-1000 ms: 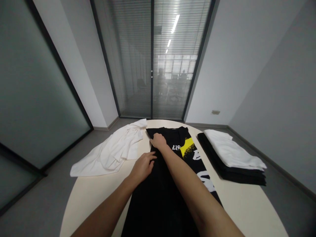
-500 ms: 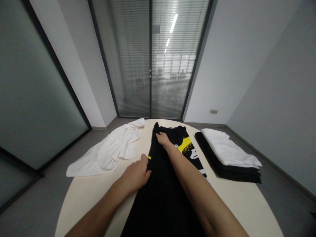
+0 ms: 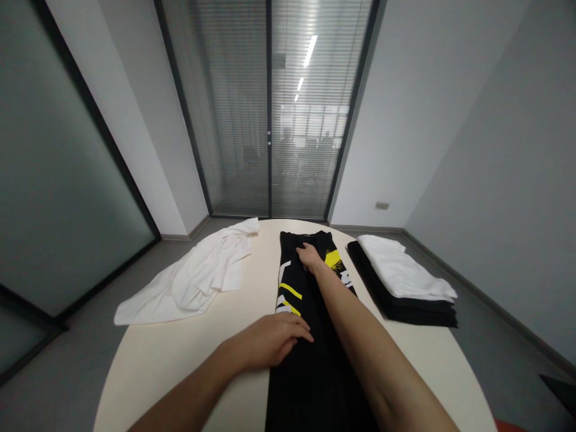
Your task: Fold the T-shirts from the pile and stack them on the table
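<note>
A black T-shirt (image 3: 315,360) with yellow and white prints lies lengthwise on the round table, its collar at the far end. Its left side is folded inward, so a strip with yellow and white stripes faces up. Near the collar, my right hand (image 3: 309,257) has its fingers closed on the cloth at the folded part. My left hand (image 3: 279,339) rests over the shirt's left edge, lower down, fingers stretched out across the black fabric. My right forearm hides part of the shirt's right side.
On the cream table (image 3: 180,354), a crumpled white garment (image 3: 193,276) lies at left. To the right sits a stack of folded black clothes (image 3: 418,312) topped by a folded white garment (image 3: 400,270). Glass doors with blinds (image 3: 270,108) stand beyond the table.
The shirt's left side has been folded over to the right, exposing the striped print. My right hand moved slightly right with the cloth; my left hand moved right and nearer, its fingers now spread.
</note>
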`<state>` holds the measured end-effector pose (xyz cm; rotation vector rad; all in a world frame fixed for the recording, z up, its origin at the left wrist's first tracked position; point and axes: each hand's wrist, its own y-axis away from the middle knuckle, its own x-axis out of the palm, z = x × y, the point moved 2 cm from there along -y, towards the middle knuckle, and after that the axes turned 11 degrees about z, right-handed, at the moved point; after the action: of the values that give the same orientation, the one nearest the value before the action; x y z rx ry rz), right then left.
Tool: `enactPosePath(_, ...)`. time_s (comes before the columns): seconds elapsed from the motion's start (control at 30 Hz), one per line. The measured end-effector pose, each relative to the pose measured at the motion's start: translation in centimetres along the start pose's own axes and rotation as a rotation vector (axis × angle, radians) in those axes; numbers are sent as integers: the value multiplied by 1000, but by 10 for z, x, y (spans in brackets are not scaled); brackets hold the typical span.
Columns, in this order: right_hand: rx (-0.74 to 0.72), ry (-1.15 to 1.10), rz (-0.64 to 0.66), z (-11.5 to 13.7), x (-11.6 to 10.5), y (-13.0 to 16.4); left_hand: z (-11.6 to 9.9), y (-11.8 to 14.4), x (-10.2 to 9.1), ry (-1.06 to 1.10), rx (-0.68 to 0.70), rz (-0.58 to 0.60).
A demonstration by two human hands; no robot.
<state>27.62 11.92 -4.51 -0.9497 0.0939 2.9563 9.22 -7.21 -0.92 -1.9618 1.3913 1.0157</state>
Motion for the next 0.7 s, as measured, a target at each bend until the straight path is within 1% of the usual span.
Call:
enactPosePath(0.13,27,-109,77,0,0,8,-1,2,5,-76,70,73)
enactPosePath(0.27,-4,-138,135,5,0,9,-5,-2,6,-106,115,94)
enactPosePath(0.37,-29,-97,116,6,-3,5,-10,-5,6,-82,162,79)
enactPosePath(0.5,-53,-5,72,1,-12,-1,-12,-9,10,-25,186,13)
enactPosePath(0.7,-52,148,43,-10,-18,4,-11,-13,27,-170,206,31)
